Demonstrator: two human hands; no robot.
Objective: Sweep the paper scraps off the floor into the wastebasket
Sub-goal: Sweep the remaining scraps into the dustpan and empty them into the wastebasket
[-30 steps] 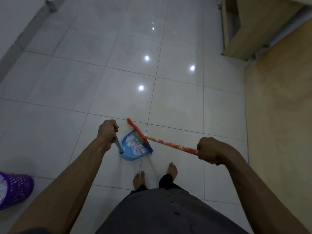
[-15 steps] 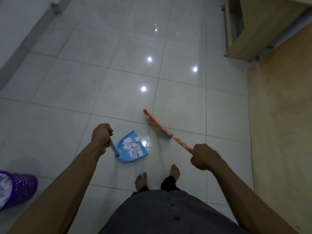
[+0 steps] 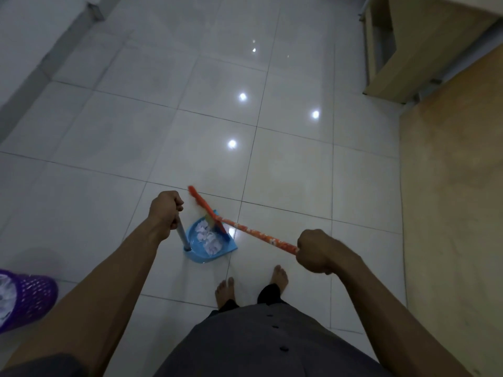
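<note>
Sweep step, looks nearly done. Right hand point(image 3: 318, 251) is clenched round the orange broom point(image 3: 258, 235) handle, with the brush head at the mouth of the blue dustpan point(image 3: 198, 258). Left hand point(image 3: 164, 210) grasps the pan's upright grey handle point(image 3: 181, 235). Paper scraps point(image 3: 206, 236) lie inside the pan. Best: pan lip flat on the tile, short light strokes so none bounce out. Glossy pale tiled floor point(image 3: 190, 131), wooden cabinet point(image 3: 394, 50) far right, purple wastebasket point(image 3: 32, 297) near, at the left edge.

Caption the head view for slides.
Left hand grips the handle of the blue dustpan; right hand holds the orange broom over the paper scraps inside.
</note>
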